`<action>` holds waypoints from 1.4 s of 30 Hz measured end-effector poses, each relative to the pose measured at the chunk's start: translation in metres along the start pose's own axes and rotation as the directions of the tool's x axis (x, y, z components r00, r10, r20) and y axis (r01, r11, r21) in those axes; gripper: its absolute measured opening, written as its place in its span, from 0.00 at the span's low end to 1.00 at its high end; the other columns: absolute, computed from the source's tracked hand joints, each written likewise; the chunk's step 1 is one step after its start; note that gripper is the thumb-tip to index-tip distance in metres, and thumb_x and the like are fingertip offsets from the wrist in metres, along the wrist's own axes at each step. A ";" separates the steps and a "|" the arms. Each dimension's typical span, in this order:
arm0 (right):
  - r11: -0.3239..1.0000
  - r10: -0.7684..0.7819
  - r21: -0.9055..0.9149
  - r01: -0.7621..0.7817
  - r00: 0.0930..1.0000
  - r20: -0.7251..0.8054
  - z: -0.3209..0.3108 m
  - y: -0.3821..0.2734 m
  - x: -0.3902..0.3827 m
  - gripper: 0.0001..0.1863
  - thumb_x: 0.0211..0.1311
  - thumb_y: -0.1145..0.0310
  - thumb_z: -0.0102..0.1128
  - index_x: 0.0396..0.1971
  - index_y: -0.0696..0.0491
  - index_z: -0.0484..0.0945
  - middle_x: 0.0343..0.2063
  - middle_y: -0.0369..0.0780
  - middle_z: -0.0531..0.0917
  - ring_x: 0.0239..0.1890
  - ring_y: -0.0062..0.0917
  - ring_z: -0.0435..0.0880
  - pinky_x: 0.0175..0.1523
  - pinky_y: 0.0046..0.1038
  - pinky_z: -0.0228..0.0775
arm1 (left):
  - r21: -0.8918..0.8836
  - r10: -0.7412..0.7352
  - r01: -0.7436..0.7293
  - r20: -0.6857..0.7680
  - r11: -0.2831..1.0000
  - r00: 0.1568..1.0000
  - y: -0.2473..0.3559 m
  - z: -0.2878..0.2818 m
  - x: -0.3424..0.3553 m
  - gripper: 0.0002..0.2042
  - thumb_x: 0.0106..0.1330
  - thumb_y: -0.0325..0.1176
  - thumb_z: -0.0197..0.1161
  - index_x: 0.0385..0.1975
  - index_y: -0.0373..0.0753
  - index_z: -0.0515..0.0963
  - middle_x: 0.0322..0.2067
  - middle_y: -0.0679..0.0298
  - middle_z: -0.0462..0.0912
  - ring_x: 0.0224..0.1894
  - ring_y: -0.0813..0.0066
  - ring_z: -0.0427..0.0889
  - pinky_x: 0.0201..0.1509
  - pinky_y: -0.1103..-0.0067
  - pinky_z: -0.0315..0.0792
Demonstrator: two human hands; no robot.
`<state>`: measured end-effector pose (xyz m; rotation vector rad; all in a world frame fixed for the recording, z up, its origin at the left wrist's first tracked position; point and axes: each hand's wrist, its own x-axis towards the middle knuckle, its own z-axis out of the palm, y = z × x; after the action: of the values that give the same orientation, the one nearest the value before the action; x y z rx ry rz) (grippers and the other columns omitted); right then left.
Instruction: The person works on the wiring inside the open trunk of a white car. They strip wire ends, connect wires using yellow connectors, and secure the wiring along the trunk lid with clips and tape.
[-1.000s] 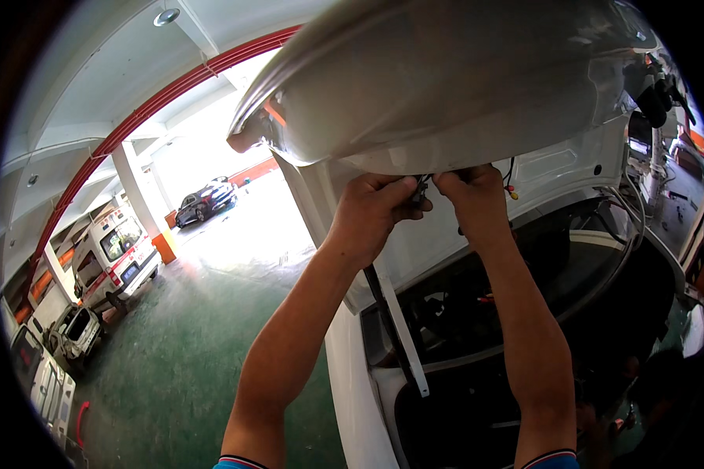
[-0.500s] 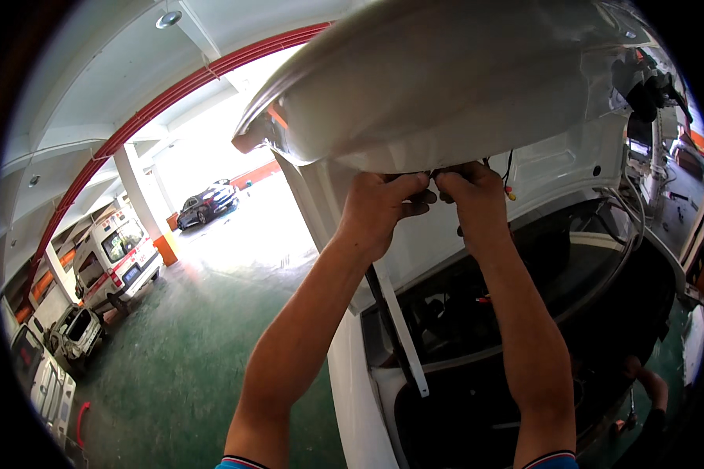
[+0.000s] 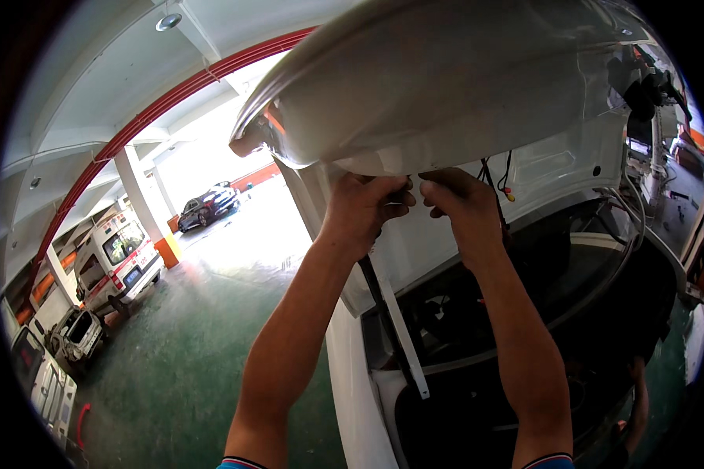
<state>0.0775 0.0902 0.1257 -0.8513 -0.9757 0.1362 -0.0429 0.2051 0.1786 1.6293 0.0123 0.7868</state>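
Observation:
Both my arms reach up under the edge of a raised white car lid (image 3: 446,102). My left hand (image 3: 361,209) is closed, thumb and fingertips pinched together just below the lid's lip. A hand's width to its right, my right hand (image 3: 465,205) also curls its fingers into a pinch. Whatever is between the fingertips is too small and dark to name. Beside my right wrist hang thin dark wires (image 3: 508,176) with a small yellow and red end. Below my left hand, a black strut (image 3: 385,316) slants down next to a pale metal strip (image 3: 403,344).
The car's dark opening (image 3: 477,406) lies under my arms. At the lower right, another person's arm (image 3: 640,399) shows beside the car. Left, a green floor (image 3: 188,375) stretches to a white and red van (image 3: 121,254), a pillar (image 3: 145,195) and a dark car (image 3: 210,205).
My hands have shifted slightly left and their fingertips have drawn a little apart. The other person's arm at the lower right has moved down.

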 end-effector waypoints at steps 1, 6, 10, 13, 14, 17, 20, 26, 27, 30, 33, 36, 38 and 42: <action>1.000 -0.003 -0.006 0.003 1.000 -0.007 0.000 -0.002 0.003 0.16 0.59 0.63 0.64 0.42 0.58 0.84 0.30 0.36 0.84 0.33 0.19 0.80 0.39 0.23 0.72 | 0.019 0.003 -0.003 0.007 1.000 1.000 -0.001 0.001 0.000 0.14 0.65 0.31 0.62 0.47 0.30 0.75 0.34 0.60 0.80 0.34 0.71 0.81 0.39 0.75 0.75; 0.999 0.048 0.012 -0.048 0.998 -0.027 0.000 -0.013 0.010 0.16 0.58 0.62 0.66 0.41 0.58 0.84 0.30 0.37 0.85 0.33 0.20 0.81 0.39 0.24 0.72 | 0.199 0.044 -0.044 0.005 0.979 0.999 0.003 0.009 -0.006 0.16 0.65 0.32 0.64 0.48 0.29 0.76 0.36 0.59 0.81 0.36 0.72 0.81 0.42 0.76 0.76; 0.991 0.132 0.021 -0.132 0.991 0.003 -0.001 -0.019 0.020 0.16 0.58 0.63 0.66 0.39 0.60 0.83 0.30 0.38 0.84 0.33 0.21 0.81 0.40 0.24 0.71 | 0.323 0.097 -0.093 0.003 0.942 0.995 0.006 0.014 -0.007 0.17 0.64 0.33 0.64 0.48 0.28 0.77 0.37 0.59 0.81 0.38 0.73 0.81 0.44 0.76 0.76; 0.975 0.182 0.127 -0.183 0.983 0.018 -0.004 -0.015 0.020 0.15 0.58 0.64 0.66 0.39 0.60 0.82 0.29 0.39 0.84 0.32 0.22 0.81 0.41 0.24 0.71 | 0.301 0.089 -0.084 -0.004 0.950 0.996 0.004 0.013 -0.005 0.18 0.65 0.33 0.64 0.49 0.27 0.75 0.38 0.58 0.81 0.39 0.72 0.81 0.45 0.76 0.76; 0.965 0.197 0.174 -0.198 0.980 0.019 -0.005 -0.014 0.019 0.15 0.58 0.64 0.66 0.39 0.60 0.81 0.29 0.39 0.83 0.32 0.22 0.81 0.41 0.24 0.70 | 0.269 0.084 -0.079 -0.009 0.960 0.996 0.000 0.012 -0.003 0.18 0.65 0.33 0.64 0.49 0.27 0.75 0.38 0.58 0.81 0.40 0.71 0.81 0.46 0.75 0.76; 0.925 0.254 0.286 -0.251 0.967 0.025 -0.009 -0.004 0.016 0.13 0.57 0.66 0.66 0.38 0.59 0.81 0.28 0.38 0.83 0.31 0.23 0.80 0.41 0.24 0.70 | 0.173 0.060 -0.058 -0.008 0.983 0.998 -0.004 0.012 -0.001 0.19 0.65 0.32 0.63 0.51 0.27 0.73 0.40 0.57 0.80 0.41 0.69 0.81 0.47 0.74 0.76; 0.898 0.224 0.385 -0.213 0.974 0.016 -0.009 0.003 0.011 0.10 0.57 0.68 0.66 0.35 0.58 0.80 0.27 0.37 0.82 0.30 0.22 0.79 0.40 0.24 0.69 | 0.111 0.046 -0.044 -0.013 0.993 0.999 -0.004 0.016 -0.002 0.19 0.65 0.32 0.63 0.52 0.26 0.72 0.41 0.56 0.79 0.41 0.68 0.81 0.47 0.73 0.76; 0.928 0.164 0.342 -0.150 0.986 -0.013 -0.007 0.014 0.006 0.11 0.56 0.67 0.67 0.35 0.57 0.80 0.27 0.36 0.81 0.31 0.21 0.78 0.39 0.24 0.68 | 0.141 0.030 -0.028 -0.010 0.990 1.000 -0.005 0.015 -0.003 0.20 0.66 0.32 0.63 0.52 0.26 0.71 0.41 0.56 0.79 0.40 0.68 0.81 0.47 0.72 0.76; 0.933 0.160 0.328 -0.148 0.987 -0.010 -0.008 0.013 0.006 0.11 0.56 0.67 0.67 0.36 0.57 0.81 0.27 0.36 0.81 0.31 0.21 0.78 0.40 0.24 0.68 | 0.172 0.032 -0.029 -0.016 0.985 0.999 -0.005 0.016 -0.003 0.19 0.66 0.32 0.63 0.52 0.26 0.71 0.41 0.56 0.79 0.40 0.68 0.81 0.46 0.72 0.76; 0.945 0.158 0.290 -0.150 0.987 -0.002 -0.007 0.010 0.006 0.13 0.57 0.65 0.67 0.38 0.58 0.81 0.29 0.36 0.82 0.32 0.21 0.78 0.40 0.25 0.68 | 0.199 0.047 -0.044 -0.010 0.979 0.999 -0.007 0.013 -0.003 0.19 0.65 0.32 0.64 0.52 0.28 0.72 0.41 0.57 0.79 0.40 0.69 0.81 0.46 0.73 0.76; 0.953 0.165 0.258 -0.156 0.986 -0.017 -0.003 0.006 0.007 0.16 0.57 0.64 0.67 0.41 0.58 0.81 0.31 0.37 0.82 0.33 0.21 0.78 0.40 0.25 0.68 | 0.205 0.049 -0.047 -0.004 0.978 0.999 -0.010 0.008 -0.002 0.19 0.65 0.33 0.64 0.51 0.28 0.73 0.40 0.58 0.79 0.39 0.70 0.81 0.45 0.74 0.75; 0.961 0.142 0.246 -0.127 0.989 -0.046 -0.001 0.001 0.010 0.18 0.58 0.62 0.66 0.43 0.58 0.81 0.33 0.37 0.82 0.33 0.22 0.79 0.40 0.25 0.68 | 0.246 0.072 -0.064 -0.021 0.967 0.997 -0.006 0.009 -0.006 0.18 0.65 0.33 0.64 0.49 0.29 0.74 0.39 0.58 0.80 0.38 0.71 0.81 0.44 0.75 0.75; 0.970 0.104 0.228 -0.087 0.993 -0.061 -0.001 -0.008 0.014 0.18 0.58 0.61 0.65 0.44 0.58 0.81 0.33 0.36 0.82 0.33 0.22 0.79 0.40 0.25 0.69 | 0.295 0.092 -0.080 -0.028 0.952 0.995 -0.005 0.010 -0.007 0.17 0.64 0.34 0.64 0.48 0.29 0.75 0.38 0.58 0.80 0.37 0.71 0.81 0.44 0.76 0.75; 0.991 0.044 0.130 -0.035 0.996 -0.071 0.002 -0.023 0.025 0.17 0.58 0.60 0.64 0.40 0.58 0.81 0.32 0.36 0.82 0.33 0.21 0.78 0.40 0.25 0.69 | 0.433 0.142 -0.114 -0.034 0.894 0.989 -0.007 0.006 -0.005 0.17 0.64 0.34 0.65 0.47 0.29 0.76 0.36 0.59 0.81 0.37 0.73 0.82 0.43 0.76 0.75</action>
<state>0.0842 0.0872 0.1592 -0.7521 -0.8718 0.1985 -0.0404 0.1992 0.1703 2.0380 0.1347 0.9884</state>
